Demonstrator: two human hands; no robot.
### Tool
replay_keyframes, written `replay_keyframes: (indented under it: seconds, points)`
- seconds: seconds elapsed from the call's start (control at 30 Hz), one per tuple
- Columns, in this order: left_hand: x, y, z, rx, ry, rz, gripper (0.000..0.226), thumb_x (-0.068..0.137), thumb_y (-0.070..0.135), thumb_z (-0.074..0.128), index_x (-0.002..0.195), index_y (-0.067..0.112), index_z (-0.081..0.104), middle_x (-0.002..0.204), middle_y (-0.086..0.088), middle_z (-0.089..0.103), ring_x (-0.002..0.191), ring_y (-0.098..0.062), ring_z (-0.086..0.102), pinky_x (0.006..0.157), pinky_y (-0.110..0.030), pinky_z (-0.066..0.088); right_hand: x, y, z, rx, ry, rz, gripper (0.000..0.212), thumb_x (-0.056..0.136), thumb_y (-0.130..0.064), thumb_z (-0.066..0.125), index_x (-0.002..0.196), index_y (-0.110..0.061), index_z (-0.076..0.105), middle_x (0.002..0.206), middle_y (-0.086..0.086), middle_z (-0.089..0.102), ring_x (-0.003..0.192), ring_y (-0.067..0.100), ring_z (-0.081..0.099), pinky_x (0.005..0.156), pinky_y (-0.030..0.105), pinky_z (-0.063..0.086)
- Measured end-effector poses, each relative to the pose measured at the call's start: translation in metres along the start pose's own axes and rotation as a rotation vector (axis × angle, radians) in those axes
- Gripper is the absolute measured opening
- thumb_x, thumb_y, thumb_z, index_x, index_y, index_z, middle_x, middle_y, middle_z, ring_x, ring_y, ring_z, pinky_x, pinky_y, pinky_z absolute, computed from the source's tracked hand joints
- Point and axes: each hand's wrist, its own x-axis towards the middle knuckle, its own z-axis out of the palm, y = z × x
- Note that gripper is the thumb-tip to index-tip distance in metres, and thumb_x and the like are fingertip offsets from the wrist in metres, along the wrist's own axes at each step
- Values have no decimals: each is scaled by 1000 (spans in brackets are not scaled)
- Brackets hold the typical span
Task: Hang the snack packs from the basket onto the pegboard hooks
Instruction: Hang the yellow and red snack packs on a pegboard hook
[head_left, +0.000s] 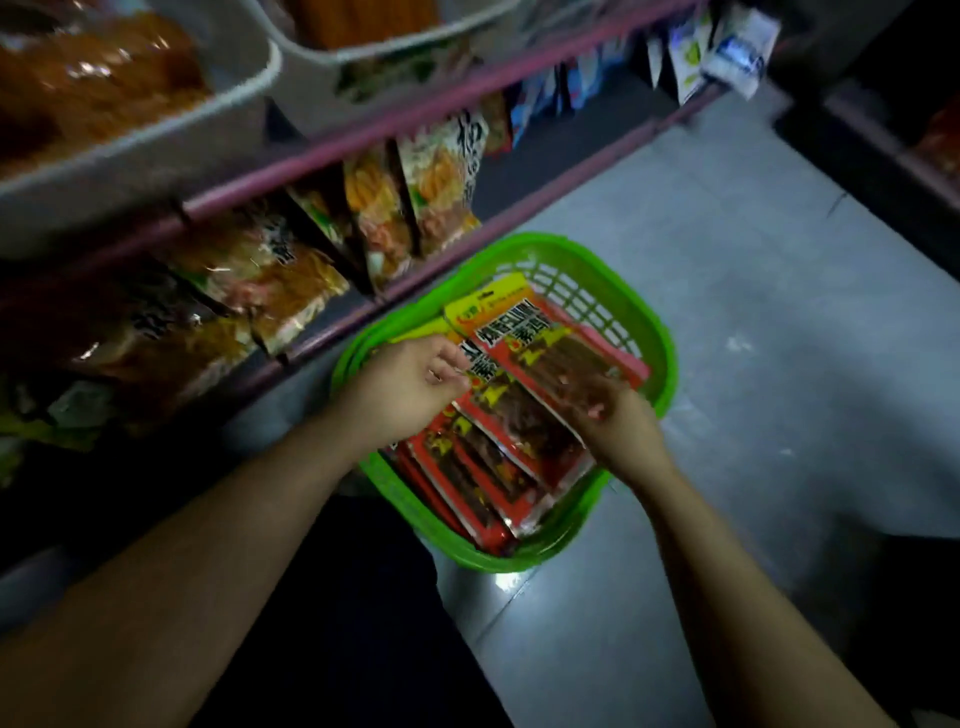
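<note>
Green basket (587, 540) on grey tiled floor (753, 312), just beside pink-railed shelf (363, 130). Red-and-yellow snack packs (483, 467) stacked inside, overlapping. Both hands over basket. Left hand (410, 384) pinches edge of pack near yellow header, fingers curled. Right hand (618, 421) grips lower end of top pack (540, 343), tilting it up off stack. Shelf holds noodle bags (441, 182) standing upright in row. White bins (156, 156) on shelf above, orange packets inside, blurred.

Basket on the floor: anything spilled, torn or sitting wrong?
Nothing stands out. The snack packs lie stacked inside the green basket, none spilled on the floor, and both hands reach onto the top pack.
</note>
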Motion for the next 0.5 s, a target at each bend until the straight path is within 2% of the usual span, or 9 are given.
replay_keyframes:
  seconds: [0.07, 0.13, 0.2, 0.27, 0.33, 0.4, 0.43, 0.5]
  points:
    - [24, -10, 15, 164, -62, -156, 15, 88, 22, 61, 98, 11, 62, 90, -4, 63, 80, -19, 61, 67, -22, 46, 26, 1, 6, -68, -40, -69, 35, 87, -26, 65, 118, -12, 64, 122, 10, 63, 112, 27, 58, 88, 32, 47]
    - [39, -21, 32, 294, -81, -319, 35, 88, 29, 62, 109, 2, 58, 107, -16, 64, 102, -31, 60, 80, -31, 47, 46, 1, 18, -122, -80, -86, 45, 85, -34, 65, 124, -12, 59, 130, 12, 55, 121, 29, 50, 99, 39, 42]
    - [45, -32, 50, 158, -11, -473, 60, 86, 31, 65, 130, -3, 43, 125, -20, 56, 116, -34, 54, 91, -36, 45, 55, 2, 35, -205, -111, -36, 60, 85, -45, 63, 134, -14, 49, 143, 13, 43, 132, 30, 39, 107, 41, 35]
    - [48, -38, 61, -136, 144, -543, 73, 86, 30, 66, 141, 1, 29, 138, -18, 48, 124, -33, 48, 101, -38, 40, 52, 3, 51, -275, -154, 16, 64, 89, -53, 52, 141, -17, 41, 151, 10, 33, 138, 28, 33, 111, 43, 30]
    - [52, -41, 67, -449, 263, -577, 76, 85, 25, 68, 144, 10, 23, 140, -13, 46, 122, -31, 50, 104, -40, 39, 39, 2, 64, -290, -112, 36, 58, 92, -57, 43, 135, -18, 47, 147, 10, 40, 133, 28, 39, 107, 42, 31]
    - [56, -38, 67, -743, 333, -640, 78, 83, 20, 71, 143, 15, 21, 138, -10, 46, 113, -27, 54, 100, -38, 42, 26, -3, 69, -321, 12, -1, 49, 93, -57, 38, 118, -20, 59, 127, 9, 58, 118, 28, 51, 98, 41, 33]
    - [59, -39, 67, -824, 353, -665, 76, 82, 20, 72, 141, 13, 26, 136, -11, 48, 111, -26, 54, 100, -39, 43, 20, -6, 69, -345, 80, -46, 44, 94, -55, 37, 110, -22, 62, 114, 8, 65, 109, 28, 57, 93, 40, 32]
    - [60, -39, 67, -836, 306, -708, 62, 78, 23, 76, 129, 5, 46, 125, -15, 58, 101, -25, 57, 94, -39, 48, 19, -8, 64, -302, 161, -114, 35, 96, -47, 39, 103, -25, 65, 98, 6, 70, 96, 27, 63, 88, 38, 29]
